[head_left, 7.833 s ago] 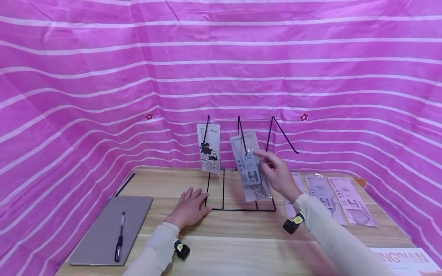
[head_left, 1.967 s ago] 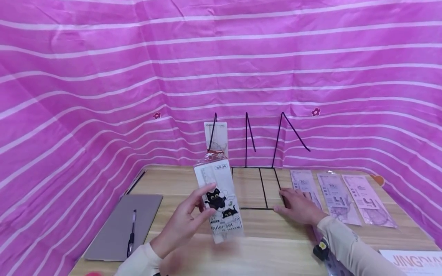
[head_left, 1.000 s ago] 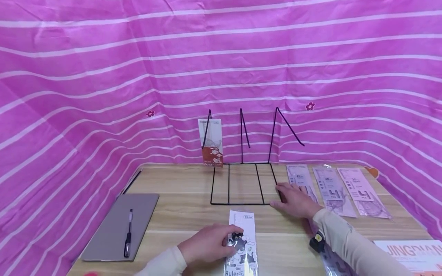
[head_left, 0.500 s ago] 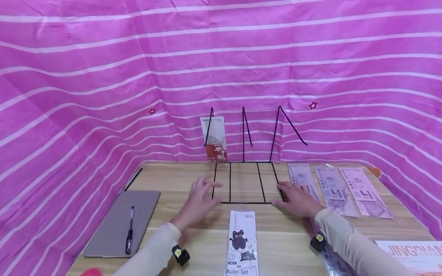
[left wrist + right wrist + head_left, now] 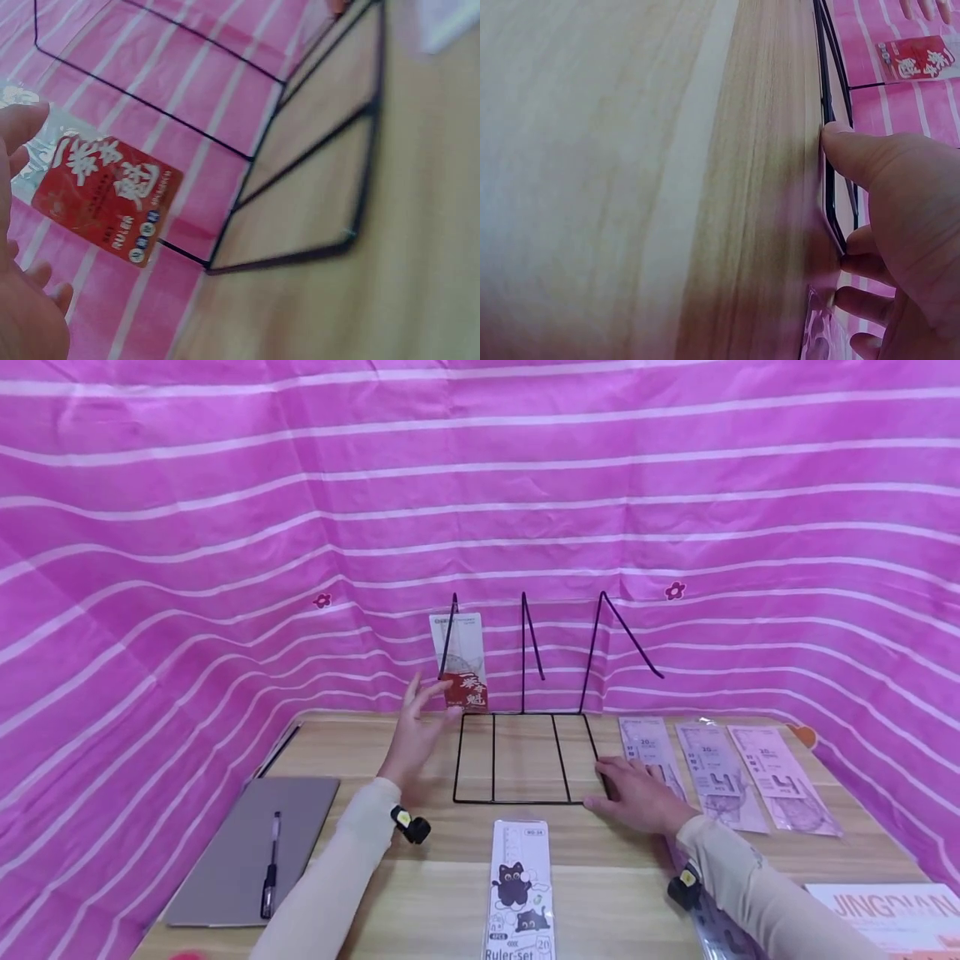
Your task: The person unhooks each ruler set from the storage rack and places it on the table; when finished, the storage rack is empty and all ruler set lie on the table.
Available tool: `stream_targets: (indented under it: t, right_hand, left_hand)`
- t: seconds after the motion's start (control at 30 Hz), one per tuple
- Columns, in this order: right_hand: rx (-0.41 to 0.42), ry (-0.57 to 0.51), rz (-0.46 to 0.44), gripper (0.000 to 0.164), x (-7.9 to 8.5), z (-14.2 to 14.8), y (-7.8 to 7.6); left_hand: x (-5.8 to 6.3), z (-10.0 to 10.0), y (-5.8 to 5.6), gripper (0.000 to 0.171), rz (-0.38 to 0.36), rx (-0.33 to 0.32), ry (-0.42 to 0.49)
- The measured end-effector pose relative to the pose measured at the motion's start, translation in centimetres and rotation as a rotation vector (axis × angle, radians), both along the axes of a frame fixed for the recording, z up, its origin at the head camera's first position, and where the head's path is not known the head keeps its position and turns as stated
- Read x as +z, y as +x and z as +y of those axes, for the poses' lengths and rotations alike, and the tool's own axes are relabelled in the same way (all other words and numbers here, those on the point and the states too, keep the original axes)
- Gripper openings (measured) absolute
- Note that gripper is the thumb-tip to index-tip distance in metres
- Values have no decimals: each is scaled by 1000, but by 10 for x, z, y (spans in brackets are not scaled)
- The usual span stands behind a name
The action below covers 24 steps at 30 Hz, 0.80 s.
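A black wire display rack (image 5: 493,760) with three upright hooks stands on the table. From its left hook hangs a white-and-red ruler set packet (image 5: 467,690). My left hand (image 5: 420,735) reaches up beside this packet, fingers spread; in the left wrist view the fingers are near the packet's clear sleeve (image 5: 37,146), contact unclear. My right hand (image 5: 645,793) holds the rack's front right base corner, thumb on the front bar and fingers at the side bar. A ruler set packet with black cats (image 5: 521,893) lies flat on the table in front of the rack.
Several lilac and pink ruler packets (image 5: 720,777) lie right of the rack; another is partly under my right arm. A grey notebook (image 5: 225,852) with a pen (image 5: 272,864) lies left. A white printed sheet (image 5: 885,910) is at front right. Pink striped cloth (image 5: 480,502) surrounds the table.
A lilac packet left the middle hook earlier. My left hand took the cat ruler set off the left hook, laid it on the table, let go and rose toward the red-and-white packet.
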State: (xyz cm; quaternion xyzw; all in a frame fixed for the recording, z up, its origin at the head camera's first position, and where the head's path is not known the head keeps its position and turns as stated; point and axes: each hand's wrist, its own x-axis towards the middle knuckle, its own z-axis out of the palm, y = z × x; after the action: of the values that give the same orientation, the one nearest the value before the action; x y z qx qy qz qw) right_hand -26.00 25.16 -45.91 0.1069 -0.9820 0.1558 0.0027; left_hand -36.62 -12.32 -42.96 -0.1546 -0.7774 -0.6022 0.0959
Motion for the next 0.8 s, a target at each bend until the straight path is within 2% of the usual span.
stream_targets:
  t: [0.2, 0.3, 0.4, 0.53, 0.63, 0.8]
  right_hand:
    - [9, 3, -8, 82, -1, -2, -1]
    - [7, 4, -14, 83, -3, -3, -2]
    - [7, 2, -11, 83, -4, -2, -2]
    - [3, -2, -4, 83, -3, 0, -1]
    - [-5, -4, -5, 84, -3, 2, -1]
    - [-6, -5, -13, 85, -2, 2, -1]
  left_hand:
    - [10, 2, -18, 47, -13, -9, 47]
    - [13, 3, -21, 46, 20, -12, 45]
    - [17, 7, -22, 45, 76, 18, 18]
    - [24, 14, -15, 44, 148, 104, -80]
    - [27, 18, -6, 48, 204, 123, -140]
    - [30, 16, 15, 57, 264, 18, -143]
